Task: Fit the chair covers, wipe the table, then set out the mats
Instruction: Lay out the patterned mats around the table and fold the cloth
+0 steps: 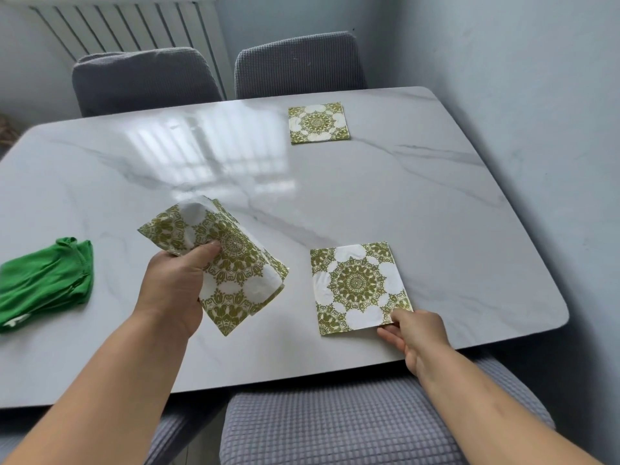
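Observation:
On the white marble table lie two square mats with a green and white pattern. One mat lies flat at the far side in front of a covered chair. The near mat lies flat by the front edge, and my right hand pinches its near right corner. My left hand holds a small stack of the same mats above the table, tilted. A grey cover is on each chair in view: two far chairs and the near chair.
A crumpled green cloth lies on the table's left side. A white radiator stands against the far wall. A grey wall runs close along the table's right side.

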Motion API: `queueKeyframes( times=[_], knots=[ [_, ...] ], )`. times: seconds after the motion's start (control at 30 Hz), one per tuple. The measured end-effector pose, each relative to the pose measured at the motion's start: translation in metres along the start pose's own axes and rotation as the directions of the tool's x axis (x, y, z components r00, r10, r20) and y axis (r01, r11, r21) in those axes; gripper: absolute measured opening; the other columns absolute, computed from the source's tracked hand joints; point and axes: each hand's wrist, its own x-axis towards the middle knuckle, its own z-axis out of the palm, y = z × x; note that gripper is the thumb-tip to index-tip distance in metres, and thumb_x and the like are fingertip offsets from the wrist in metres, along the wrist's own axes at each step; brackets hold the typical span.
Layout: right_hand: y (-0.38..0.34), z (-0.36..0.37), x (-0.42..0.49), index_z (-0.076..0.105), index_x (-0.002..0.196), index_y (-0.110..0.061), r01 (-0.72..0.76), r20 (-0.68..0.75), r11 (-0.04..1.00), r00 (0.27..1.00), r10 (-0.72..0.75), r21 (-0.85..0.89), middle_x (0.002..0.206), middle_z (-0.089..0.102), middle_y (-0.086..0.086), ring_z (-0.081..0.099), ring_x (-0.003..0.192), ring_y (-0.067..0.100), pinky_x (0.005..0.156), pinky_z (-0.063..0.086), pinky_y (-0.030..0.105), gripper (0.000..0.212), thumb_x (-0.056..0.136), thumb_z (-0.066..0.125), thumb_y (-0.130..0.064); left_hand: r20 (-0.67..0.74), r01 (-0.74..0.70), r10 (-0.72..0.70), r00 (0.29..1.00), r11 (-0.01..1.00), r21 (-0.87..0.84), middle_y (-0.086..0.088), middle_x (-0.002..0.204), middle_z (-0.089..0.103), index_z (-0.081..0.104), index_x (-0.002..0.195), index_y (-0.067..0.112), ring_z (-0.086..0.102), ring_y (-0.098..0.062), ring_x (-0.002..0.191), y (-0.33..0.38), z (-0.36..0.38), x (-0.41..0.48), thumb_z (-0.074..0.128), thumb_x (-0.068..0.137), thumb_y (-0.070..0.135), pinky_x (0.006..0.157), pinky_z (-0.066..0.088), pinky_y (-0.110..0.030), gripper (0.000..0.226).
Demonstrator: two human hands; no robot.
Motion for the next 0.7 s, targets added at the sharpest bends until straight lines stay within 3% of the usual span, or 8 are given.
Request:
queueKeyframes(
  times=[0.17,0.23,0.27,0.33,0.37,0.43,0.57,0.7],
  knots=[
    [-0.001,-0.007,-0.001,0.057,0.111,0.009,0.016,0.028,1.0,0.999,-0.015,-0.018,0.101,0.066,0.019,0.067,0.078,0.026,0.051,0.059,0.028,0.023,0.089,0.056,0.0,0.011,0.005,-0.005,1.0,1.0,0.009,-0.014,0.102,0.072,0.069,0.094,0.011,0.07,-0.032,0.092,0.001,0.005,-0.004,0.064,0.085,0.005,0.081,0.054,-0.051,0.012],
    [-0.005,-0.012,-0.005,0.058,0.112,0.004,0.078,0.023,0.988,0.997,-0.075,-0.134,0.101,0.066,0.013,0.067,0.077,0.023,0.054,0.059,0.03,0.025,0.09,0.059,-0.006,0.011,0.001,-0.001,1.0,1.0,0.013,-0.013,0.1,0.073,0.069,0.092,0.011,0.07,-0.031,0.092,0.002,0.006,-0.005,0.064,0.085,0.005,0.081,0.054,-0.05,0.011],
    [-0.007,-0.015,-0.008,0.055,0.117,0.001,0.148,0.0,0.948,0.988,-0.154,-0.28,0.107,0.062,0.01,0.066,0.079,0.022,0.06,0.058,0.033,0.03,0.089,0.06,-0.011,0.011,-0.001,0.001,1.0,1.0,0.016,-0.012,0.099,0.073,0.069,0.091,0.011,0.071,-0.031,0.092,0.002,0.006,-0.006,0.064,0.085,0.005,0.082,0.054,-0.05,0.01],
    [-0.012,-0.022,-0.012,0.046,0.127,-0.007,0.322,0.0,0.731,0.915,-0.403,-0.601,0.122,0.048,0.01,0.059,0.093,0.026,0.078,0.052,0.039,0.044,0.087,0.061,-0.019,0.01,-0.004,0.004,1.0,1.0,0.016,-0.012,0.099,0.073,0.07,0.091,0.011,0.071,-0.031,0.091,0.004,0.006,-0.008,0.064,0.086,0.005,0.082,0.054,-0.051,0.01],
    [-0.015,-0.023,-0.014,0.044,0.129,-0.01,0.415,0.049,0.622,0.854,-0.518,-0.664,0.126,0.043,0.01,0.056,0.101,0.027,0.084,0.049,0.039,0.047,0.087,0.061,-0.022,0.013,-0.004,0.004,1.0,1.0,0.016,-0.012,0.098,0.074,0.07,0.091,0.011,0.071,-0.031,0.091,0.006,0.006,-0.009,0.063,0.086,0.005,0.082,0.054,-0.051,0.01],
    [-0.022,-0.018,-0.024,0.047,0.126,-0.013,0.561,0.163,0.552,0.777,-0.607,-0.617,0.123,0.044,0.008,0.055,0.102,0.023,0.086,0.048,0.037,0.041,0.09,0.06,-0.026,0.02,-0.009,0.009,1.0,1.0,0.014,-0.011,0.098,0.074,0.069,0.093,0.011,0.071,-0.031,0.091,0.008,0.006,-0.011,0.062,0.087,0.005,0.081,0.055,-0.05,0.011],
    [-0.03,0.015,-0.045,0.056,0.114,-0.012,0.525,0.399,0.778,0.832,-0.385,-0.346,0.111,0.061,0.007,0.062,0.093,0.017,0.077,0.056,0.033,0.028,0.095,0.057,-0.032,0.093,-0.025,0.025,0.995,1.0,-0.003,-0.01,0.096,0.075,0.068,0.099,0.011,0.071,-0.031,0.091,0.018,0.003,-0.022,0.058,0.089,0.003,0.075,0.056,-0.044,0.016],
    [-0.032,0.055,-0.066,0.05,0.122,-0.008,0.057,0.619,0.989,0.784,0.04,-0.135,0.118,0.059,0.019,0.066,0.1,0.033,0.084,0.057,0.046,0.055,0.09,0.054,-0.053,0.292,-0.002,0.015,0.956,0.999,-0.042,-0.014,0.108,0.072,0.065,0.111,0.007,0.069,-0.032,0.098,0.032,-0.011,-0.037,0.053,0.088,0.001,0.079,0.057,-0.047,0.027]
  ],
)
